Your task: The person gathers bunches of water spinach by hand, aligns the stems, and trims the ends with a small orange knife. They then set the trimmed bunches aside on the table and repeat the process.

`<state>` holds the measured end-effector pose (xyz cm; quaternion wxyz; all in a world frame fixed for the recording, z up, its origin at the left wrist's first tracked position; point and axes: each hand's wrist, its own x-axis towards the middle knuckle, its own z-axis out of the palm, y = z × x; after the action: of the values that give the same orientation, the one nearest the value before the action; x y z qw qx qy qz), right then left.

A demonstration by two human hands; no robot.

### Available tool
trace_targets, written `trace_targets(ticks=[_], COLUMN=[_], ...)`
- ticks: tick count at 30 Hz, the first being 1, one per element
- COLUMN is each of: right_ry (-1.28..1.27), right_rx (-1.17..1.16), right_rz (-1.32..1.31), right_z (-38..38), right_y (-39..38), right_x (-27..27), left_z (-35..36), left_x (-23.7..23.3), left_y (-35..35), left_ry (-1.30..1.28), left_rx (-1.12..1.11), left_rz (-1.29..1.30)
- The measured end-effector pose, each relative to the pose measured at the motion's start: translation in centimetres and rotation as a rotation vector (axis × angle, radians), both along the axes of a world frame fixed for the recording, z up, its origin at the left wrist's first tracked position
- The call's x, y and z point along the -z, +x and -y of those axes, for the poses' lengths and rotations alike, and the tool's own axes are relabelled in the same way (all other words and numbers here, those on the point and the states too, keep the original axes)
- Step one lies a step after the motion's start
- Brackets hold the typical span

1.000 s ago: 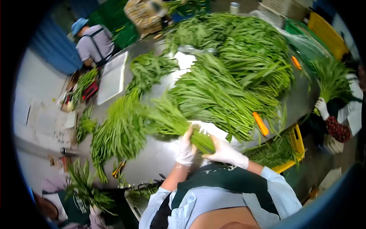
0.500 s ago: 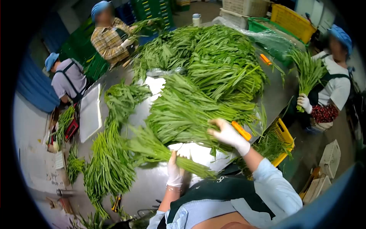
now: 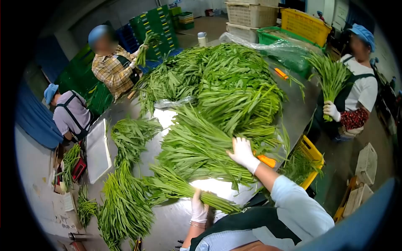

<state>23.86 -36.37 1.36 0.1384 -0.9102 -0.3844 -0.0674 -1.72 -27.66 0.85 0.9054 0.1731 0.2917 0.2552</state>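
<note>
My left hand [image 3: 199, 208], in a white glove, is closed around the stems of a bunch of long-leaved greens [image 3: 178, 186]. The bunch lies low over the metal table, its leaves to the left and cut stem ends to the right. My right hand [image 3: 244, 154], also gloved, lies with fingers apart on the stems of the near heap of greens [image 3: 197, 138]. Just beyond its wrist is an orange-handled tool [image 3: 267, 160], partly covered by stems; its kind does not show.
A larger leafy mound [image 3: 238, 71] covers the back of the table. More bunches [image 3: 125, 201] lie at left beside a white tray [image 3: 99, 150]. A yellow crate [image 3: 313, 157] stands at the right edge. Co-workers stand at left, back left and right; two hold greens.
My right hand has moved onto the stems of the near heap, its fingers now pointing away from me. My left hand keeps its bunch. The view has shifted slightly.
</note>
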Motion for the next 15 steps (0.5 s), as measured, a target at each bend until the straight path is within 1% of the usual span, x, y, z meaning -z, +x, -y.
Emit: trace_targets(ticks=[2, 4, 5, 7, 9, 10, 11, 13, 14, 15], right_ry=[-0.027, 0.028, 0.053, 0.135, 0.198, 0.323, 0.353, 0.274, 0.294, 0.215], right_rx=[-0.068, -0.076, -0.074, -0.067, -0.053, -0.081, -0.069, -0.042, 0.007, 0.011], right_rz=[-0.022, 0.008, 0.018, 0.041, -0.086, -0.186, -0.246, -0.284, -0.254, -0.294], right_z=[0.5, 0.7, 0.8, 0.7, 0.9, 1.3, 1.7, 2.7, 3.0, 3.4], right_y=[-1.2, -1.6, -1.5, -0.5, 1.2, 2.0, 2.8, 3.7, 3.7, 3.5], right_x=[-0.6, 0.0, 0.2, 1.4, 2.9, 2.6, 2.3, 2.0, 2.1, 1.1], left_z=[-0.1, 0.2, 0.2, 0.6, 0.6, 0.6, 0.7, 0.6, 0.6, 0.6], left_x=[0.9, 0.7, 1.7, 0.3, 0.2, 0.2, 0.1, -0.3, -0.6, -0.9], left_y=[0.6, 0.5, 0.6, 0.5, 0.0, -0.1, -0.3, -0.5, -0.5, -0.4], left_ry=[-0.025, -0.020, 0.014, 0.038, 0.024, 0.017, 0.019, 0.029, 0.047, 0.062], left_rx=[0.005, 0.031, -0.002, 0.001, 0.018, 0.031, 0.018, 0.007, 0.005, 0.006], left_rz=[-0.018, -0.028, -0.023, -0.036, -0.027, -0.021, -0.024, -0.031, -0.026, -0.023])
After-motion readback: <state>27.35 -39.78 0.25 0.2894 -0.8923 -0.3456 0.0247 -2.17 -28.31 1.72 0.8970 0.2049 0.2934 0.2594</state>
